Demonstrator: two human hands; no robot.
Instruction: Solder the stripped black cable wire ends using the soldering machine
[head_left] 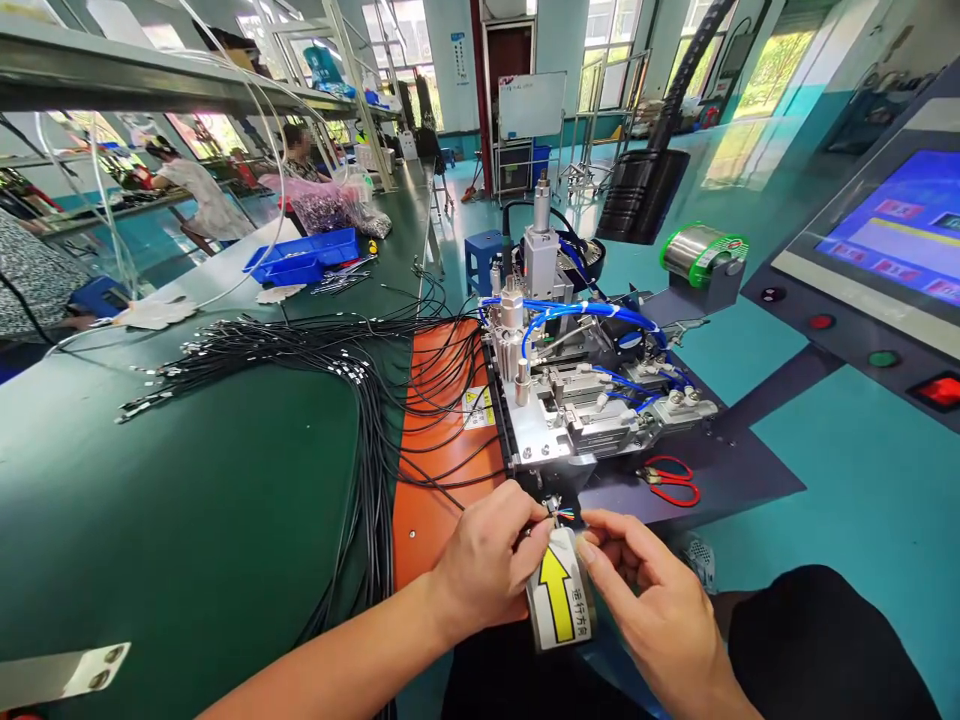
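My left hand is closed in a pinch on the end of a black cable. Thin coloured wires fan out of that cable end, pointing right. Close to their tips is my right hand, its thumb and forefinger a little apart with nothing visible between them. Just below my fingers stands a metal piece with a white label bearing a yellow arrow. Ahead of both hands is a bench machine with metal cylinders and blue air tubes.
Red-handled cutters lie right of the machine. A bundle of black cables runs across the green table and the orange board. A solder wire spool and control panel are at right. Blue trays sit farther back; people sit left.
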